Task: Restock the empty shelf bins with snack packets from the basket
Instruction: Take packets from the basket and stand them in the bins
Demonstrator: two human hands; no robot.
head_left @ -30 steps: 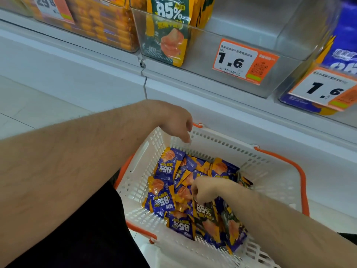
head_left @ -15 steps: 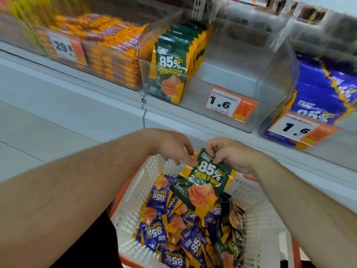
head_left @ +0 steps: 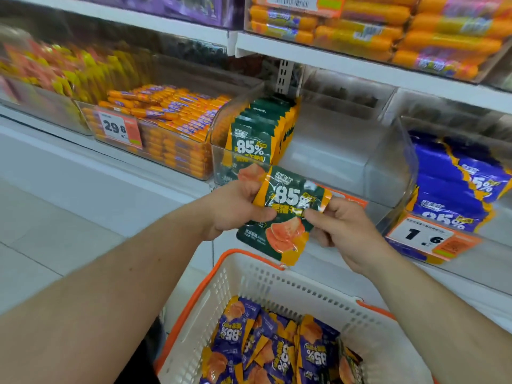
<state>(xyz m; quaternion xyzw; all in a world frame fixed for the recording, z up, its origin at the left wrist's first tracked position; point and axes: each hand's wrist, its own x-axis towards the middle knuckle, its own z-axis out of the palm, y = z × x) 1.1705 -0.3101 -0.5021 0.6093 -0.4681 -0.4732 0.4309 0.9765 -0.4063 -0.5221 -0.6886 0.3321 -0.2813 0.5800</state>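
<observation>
Nearest the camera, a white basket (head_left: pixel 277 286) with an orange rim is seen, and a heap of purple and orange snack packets (head_left: pixel 277 353) is held in it. Above the basket's far rim, a green packet (head_left: pixel 285 214) marked "85%" is held upright between two hands. Its left edge is pinched by the left hand (head_left: pixel 235 209), thumb across the front and fingers curled behind. Its right edge is pinched by the right hand (head_left: pixel 343 228) between thumb and forefinger, the other fingers being curled under.

Just behind the held packet, a clear bin (head_left: pixel 388 162) is set on the shelf (head_left: pixel 83 151). A row of matching green packets (head_left: pixel 260 131) is stood upright against the bin's left wall, while the rest of the bin is bare. An orange price tag on its front is mostly hidden by the hands.

To the right, a bin of purple packets (head_left: pixel 454 189) is seen, with a tag (head_left: pixel 426 236) marked "1.6". To the left, a bin of orange sausage sticks (head_left: pixel 171 117) is tagged "29.8". Farther left, blurred yellow and red packs (head_left: pixel 69 70) are stacked. On the upper shelf, more orange sausages (head_left: pixel 388 31) are laid.
</observation>
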